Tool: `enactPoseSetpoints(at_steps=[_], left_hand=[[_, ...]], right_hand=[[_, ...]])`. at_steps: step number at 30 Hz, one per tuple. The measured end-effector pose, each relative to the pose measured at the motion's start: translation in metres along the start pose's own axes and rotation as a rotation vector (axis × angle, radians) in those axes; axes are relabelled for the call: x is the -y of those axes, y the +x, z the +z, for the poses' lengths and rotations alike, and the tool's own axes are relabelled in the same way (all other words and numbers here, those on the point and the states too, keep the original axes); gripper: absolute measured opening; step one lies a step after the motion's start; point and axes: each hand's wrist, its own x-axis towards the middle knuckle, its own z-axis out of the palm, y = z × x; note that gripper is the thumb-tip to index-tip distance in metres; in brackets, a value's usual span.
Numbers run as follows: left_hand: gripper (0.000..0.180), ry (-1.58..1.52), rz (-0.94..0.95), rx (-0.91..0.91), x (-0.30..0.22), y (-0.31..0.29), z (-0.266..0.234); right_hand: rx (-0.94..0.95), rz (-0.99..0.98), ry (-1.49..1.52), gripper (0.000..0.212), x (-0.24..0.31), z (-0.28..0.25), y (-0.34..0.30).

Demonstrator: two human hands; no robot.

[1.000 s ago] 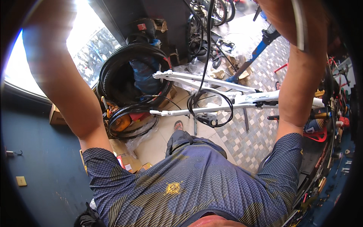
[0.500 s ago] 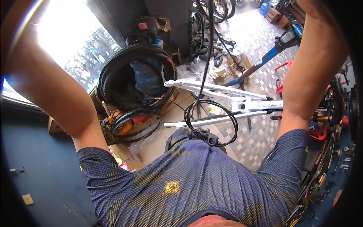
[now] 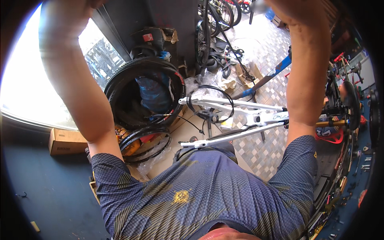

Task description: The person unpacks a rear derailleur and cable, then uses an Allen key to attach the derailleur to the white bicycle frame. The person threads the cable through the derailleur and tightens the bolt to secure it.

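The floor point(image 3: 276, 156) far below both hands is the biggest thing, covered in small grey squares. Next comes the person's blue patterned shirt point(image 3: 200, 200), low down between the two raised arms. Both arms go straight up past the top edge. The left hand is cut off at the top, so it does not show and I cannot tell if it is apart or clamped on anything. Only the heel of the right hand point(image 3: 290, 10) shows at the top edge, and I cannot tell what its fingers are doing.

A big black tire point(image 3: 120, 86) stands below the left arm, with a blue bag point(image 3: 154, 94) inside it. A white bike frame point(image 3: 240, 120) lies across the floor, below and between the arms, close to the right forearm. A loop of black cable point(image 3: 212, 102) hangs over the frame's left end. Smaller black and orange rings point(image 3: 140, 140) lie just beside the big tire. A brown cardboard box point(image 3: 66, 141) sits below the left elbow. Red tool parts point(image 3: 330, 134) sit beside the right arm.
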Motion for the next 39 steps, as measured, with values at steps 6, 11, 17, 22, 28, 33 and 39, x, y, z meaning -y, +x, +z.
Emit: enactPoseSetpoints(at_steps=[6,11,17,22,28,33,39], left_hand=[[0.048,-0.442,-0.485,0.299,0.09,-0.013,-0.07],[0.042,-0.156,-0.477,0.611,0.05,-0.105,-0.024],[0.059,-0.154,-0.524,0.718,0.079,-0.19,-0.033],[0.058,-0.448,-0.984,0.515,0.109,-0.292,-0.037],[0.069,-0.907,-1.516,-0.11,0.093,-0.358,-0.026],[0.072,-1.217,-1.547,-0.1,0.097,-0.368,-0.017],[0.069,-1.306,-1.582,-0.097,0.107,-0.374,-0.013]], right_hand=[[0.456,0.178,0.435,0.036,-0.043,0.016,-0.036],[0.616,0.396,0.744,0.03,-0.071,0.031,-0.106],[0.68,0.24,0.515,0.026,-0.075,0.064,-0.196],[0.632,0.319,0.378,0.022,-0.066,0.098,-0.27],[0.677,0.286,0.245,0.025,-0.067,0.117,-0.308],[0.748,0.252,0.193,0.028,-0.074,0.118,-0.304],[0.832,0.256,0.229,0.027,-0.085,0.115,-0.301]])
